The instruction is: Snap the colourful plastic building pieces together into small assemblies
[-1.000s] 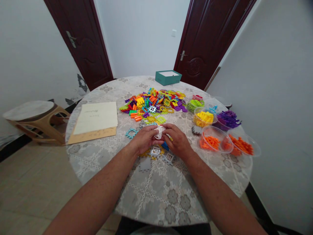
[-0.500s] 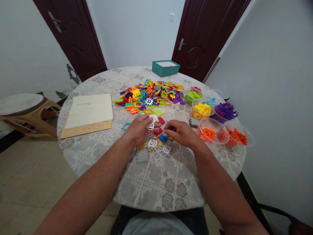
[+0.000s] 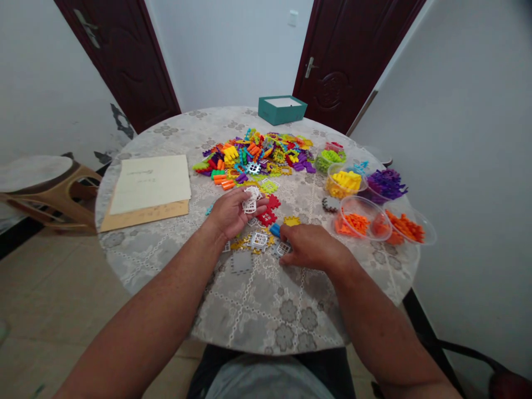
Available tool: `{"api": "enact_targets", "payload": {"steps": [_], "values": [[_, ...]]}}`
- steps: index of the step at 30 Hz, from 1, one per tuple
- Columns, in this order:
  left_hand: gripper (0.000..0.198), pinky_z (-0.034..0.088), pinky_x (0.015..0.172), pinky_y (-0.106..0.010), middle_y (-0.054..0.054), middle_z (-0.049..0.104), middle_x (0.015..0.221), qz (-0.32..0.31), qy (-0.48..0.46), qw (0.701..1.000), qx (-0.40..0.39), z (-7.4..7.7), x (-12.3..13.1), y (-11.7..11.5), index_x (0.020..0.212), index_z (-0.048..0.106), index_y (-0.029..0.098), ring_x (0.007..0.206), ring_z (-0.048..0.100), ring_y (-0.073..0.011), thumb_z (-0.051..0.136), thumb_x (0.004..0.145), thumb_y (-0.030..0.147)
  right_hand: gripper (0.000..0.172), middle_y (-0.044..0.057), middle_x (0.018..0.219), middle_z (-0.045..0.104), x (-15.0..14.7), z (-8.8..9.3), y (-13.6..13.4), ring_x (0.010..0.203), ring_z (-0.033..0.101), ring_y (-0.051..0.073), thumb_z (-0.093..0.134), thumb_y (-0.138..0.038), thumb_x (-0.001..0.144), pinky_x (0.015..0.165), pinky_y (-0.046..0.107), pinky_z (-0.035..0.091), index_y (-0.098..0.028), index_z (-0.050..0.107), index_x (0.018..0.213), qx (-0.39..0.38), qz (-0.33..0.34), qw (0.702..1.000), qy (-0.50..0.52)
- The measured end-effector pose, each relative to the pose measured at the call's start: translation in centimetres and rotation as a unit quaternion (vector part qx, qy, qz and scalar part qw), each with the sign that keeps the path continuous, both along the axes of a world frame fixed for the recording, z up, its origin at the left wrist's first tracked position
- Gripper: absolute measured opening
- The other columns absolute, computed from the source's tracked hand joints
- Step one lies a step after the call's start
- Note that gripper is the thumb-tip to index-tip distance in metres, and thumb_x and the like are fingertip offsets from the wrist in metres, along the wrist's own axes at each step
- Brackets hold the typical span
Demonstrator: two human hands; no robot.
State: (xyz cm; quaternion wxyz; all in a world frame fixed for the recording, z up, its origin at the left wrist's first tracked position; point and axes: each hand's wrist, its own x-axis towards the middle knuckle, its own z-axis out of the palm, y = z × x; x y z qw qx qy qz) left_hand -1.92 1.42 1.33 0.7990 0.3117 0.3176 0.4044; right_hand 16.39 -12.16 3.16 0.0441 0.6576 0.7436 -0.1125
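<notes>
My left hand (image 3: pixel 233 213) is palm up, its thumb pressing a small bunch of white lattice window pieces (image 3: pixel 251 199) against the fingers. My right hand (image 3: pixel 310 245) is low over the table, thumb and fingers apart around a grey piece with a white window (image 3: pixel 283 249). Its fingertips are close to a blue piece (image 3: pixel 275 229); whether they touch it I cannot tell. Between the hands lie red notched pieces (image 3: pixel 268 213), another white window piece (image 3: pixel 259 240) on yellow ones, and a flat grey square (image 3: pixel 241 262). A yellow notched square (image 3: pixel 292 221) lies just beyond my right hand.
A heap of mixed coloured pieces (image 3: pixel 253 155) spreads behind my hands. Clear tubs on the right hold yellow (image 3: pixel 346 183), purple (image 3: pixel 386 185) and orange pieces (image 3: pixel 405 227). Papers (image 3: pixel 152 183) lie at left, and a green box (image 3: pixel 282 111) stands at the back.
My right hand has moved down toward the grey window piece, and its thumb and fingers have spread. The yellow notched square now shows beyond it. My left hand still holds the white window pieces.
</notes>
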Motion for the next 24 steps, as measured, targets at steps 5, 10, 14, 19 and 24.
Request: {"api": "enact_targets", "payload": {"steps": [5, 10, 14, 19, 24], "values": [[0.025, 0.066, 0.086, -0.044, -0.020, 0.075, 0.106, 0.025, -0.012, 0.999, -0.033, 0.4, 0.0, 0.1, 0.110, 0.065, 0.011, 0.096, 0.077, -0.0293, 0.057, 0.087, 0.006, 0.025, 0.006, 0.093, 0.076, 0.2, -0.6, 0.4, 0.080, 0.070, 0.023, 0.079, -0.029, 0.081, 0.067, 0.031, 0.048, -0.027, 0.070, 0.104, 0.063, 0.043, 0.995, 0.068], [0.022, 0.066, 0.084, -0.042, -0.017, 0.074, 0.101, 0.037, -0.015, 0.998, -0.048, 0.9, -0.1, 0.1, 0.108, 0.062, 0.012, 0.090, 0.078, -0.0270, 0.054, 0.087, 0.008, 0.015, 0.008, 0.109, 0.072, -2.2, -0.8, 1.4, 0.092, 0.067, 0.022, 0.066, -0.029, 0.095, 0.075, 0.032, 0.052, -0.024, 0.067, 0.110, 0.132, 0.084, 0.981, 0.118], [0.022, 0.067, 0.079, -0.040, -0.015, 0.074, 0.096, 0.048, -0.019, 0.997, -0.051, 0.9, -0.4, 0.4, 0.105, 0.061, 0.012, 0.086, 0.078, -0.0261, 0.053, 0.084, 0.008, 0.015, 0.010, 0.111, 0.069, -2.3, -2.0, 3.0, 0.101, 0.065, 0.024, 0.057, -0.024, 0.101, 0.088, 0.037, 0.054, -0.022, 0.067, 0.111, 0.218, 0.023, 0.965, 0.142], [0.026, 0.068, 0.077, -0.040, -0.015, 0.074, 0.092, 0.062, -0.020, 0.996, -0.062, 1.1, -0.5, 0.6, 0.106, 0.063, 0.012, 0.089, 0.079, -0.0285, 0.054, 0.082, 0.008, 0.037, 0.018, 0.129, 0.066, 0.6, -3.7, 5.8, 0.123, 0.061, 0.026, 0.049, -0.012, 0.098, 0.110, 0.040, 0.047, -0.011, 0.065, 0.131, 0.259, -0.107, 0.950, 0.140], [0.033, 0.067, 0.076, -0.038, -0.015, 0.074, 0.093, 0.056, -0.027, 0.996, -0.056, 1.5, -0.7, 0.4, 0.113, 0.063, 0.012, 0.089, 0.079, -0.0273, 0.052, 0.083, 0.007, 0.051, 0.017, 0.145, 0.060, 2.6, -3.7, 9.7, 0.132, 0.058, 0.024, 0.047, -0.009, 0.096, 0.114, 0.034, 0.043, -0.012, 0.058, 0.146, 0.192, -0.139, 0.966, 0.108]]}}
